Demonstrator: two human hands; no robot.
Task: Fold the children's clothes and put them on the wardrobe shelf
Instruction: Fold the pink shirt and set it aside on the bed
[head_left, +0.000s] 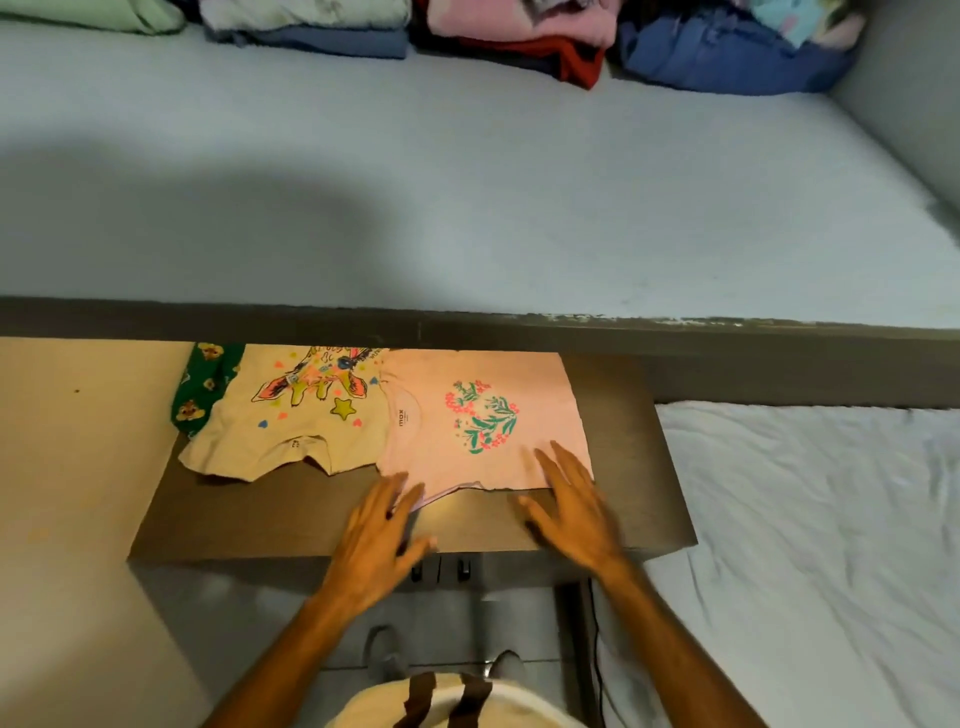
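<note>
While it lies flat on the brown bench, the pink shirt sits at the near right of the clothes there.
Pink shirt (478, 421): folded to a rough rectangle, floral print facing up, neck label toward the left, lower edge near the bench's front half.
Left hand (376, 535): fingers spread and open, fingertips at the shirt's lower left corner, gripping nothing that can be seen.
Right hand (574, 506): fingers spread flat, fingertips resting on the shirt's lower right corner, palm over bare bench, clasping nothing.
Cream shirt (291, 415): just left of the pink one, touching or slightly under its edge, giraffe-like print and stars facing up.
Green garment (202, 384): patterned, tucked partly under the cream shirt's left side.
Bench (291, 514): brown top, its far side hidden beneath the shelf's front edge.
Wardrobe shelf (467, 197): pale surface above the bench, mostly bare.
Folded piles (519, 31): several stacks in green, blue, pink, red along the shelf's back.
Bed sheet (810, 545): white, wrinkled, right of the bench.
</note>
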